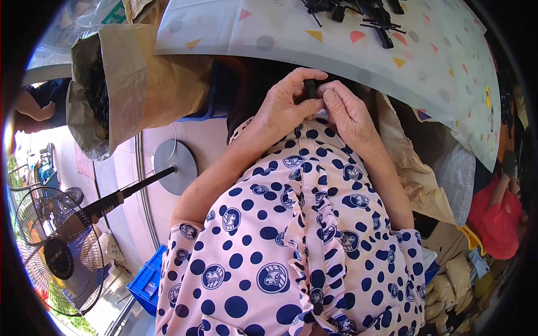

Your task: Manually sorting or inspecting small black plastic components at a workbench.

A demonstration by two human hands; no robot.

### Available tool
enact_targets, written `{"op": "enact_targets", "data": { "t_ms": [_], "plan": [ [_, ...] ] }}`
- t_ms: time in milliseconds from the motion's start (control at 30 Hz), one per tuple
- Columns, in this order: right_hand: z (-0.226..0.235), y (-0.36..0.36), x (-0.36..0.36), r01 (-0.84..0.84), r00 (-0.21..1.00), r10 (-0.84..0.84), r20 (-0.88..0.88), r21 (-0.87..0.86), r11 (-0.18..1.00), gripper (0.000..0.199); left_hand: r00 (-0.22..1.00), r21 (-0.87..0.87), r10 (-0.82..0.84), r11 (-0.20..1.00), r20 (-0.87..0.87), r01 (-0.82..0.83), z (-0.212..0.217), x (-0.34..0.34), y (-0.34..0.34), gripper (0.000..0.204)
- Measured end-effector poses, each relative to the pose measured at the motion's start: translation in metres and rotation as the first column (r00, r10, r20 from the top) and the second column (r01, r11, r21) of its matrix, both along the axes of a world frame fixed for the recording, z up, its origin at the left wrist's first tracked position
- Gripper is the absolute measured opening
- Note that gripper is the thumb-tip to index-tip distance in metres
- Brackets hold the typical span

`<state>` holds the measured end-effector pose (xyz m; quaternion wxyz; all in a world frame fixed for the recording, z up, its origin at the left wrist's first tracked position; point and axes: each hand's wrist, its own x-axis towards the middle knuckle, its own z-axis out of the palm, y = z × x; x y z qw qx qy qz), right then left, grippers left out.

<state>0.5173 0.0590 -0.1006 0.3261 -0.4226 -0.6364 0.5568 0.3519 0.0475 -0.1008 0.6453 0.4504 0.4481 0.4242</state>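
Observation:
Just off the near edge of the table, a small black block-like part (pixel 310 88) is pinched between the thumb and forefinger of my left hand (pixel 280 109). My right hand (pixel 350 116) is closed right beside it, thumb pressed against the bent fingers; what lies in that pinch is hidden. Both hands are close together in front of my chest. On the table (pixel 291 28) beyond them lies a loose pile of black pieces (pixel 367 14), some thin and rod-like, others blocky.
At the left, a large paper sack (pixel 126 84) with dark contents leans by the table. A standing fan (pixel 61 257) and a blue crate (pixel 148 283) are on the left. Brown paper (pixel 417 168) hangs at the right; a person in red (pixel 496 218) is beyond it.

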Motion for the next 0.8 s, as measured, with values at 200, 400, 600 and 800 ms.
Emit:
{"op": "enact_targets", "data": {
  "t_ms": [200, 400, 600, 800],
  "plan": [
    [0.0, -0.001, -0.004, -0.013, 0.998, 0.011, 0.06, 0.031, 0.999, 0.023, 0.912, 0.239, 0.096, 0.971, -0.4, 0.003, 0.004, 0.005, 0.0, 0.036],
    [0.001, 0.001, -0.007, -0.012, 0.98, 0.011, 0.199, 0.007, 1.0, 0.02, 0.821, 0.228, 0.122, 0.974, -0.558, 0.01, 0.009, 0.007, -0.001, 0.031],
    [-0.012, 0.004, -0.015, 0.034, 0.997, -0.035, 0.074, 0.007, 0.999, 0.02, 0.716, 0.339, 0.209, 0.94, -0.666, 0.041, 0.006, 0.01, -0.003, 0.033],
    [-0.016, 0.007, -0.01, 0.073, 0.989, -0.084, -0.122, -0.091, 0.993, 0.022, 0.835, 0.409, 0.262, 0.911, -0.484, -0.048, -0.001, 0.008, 0.003, 0.037]
  ]
}}
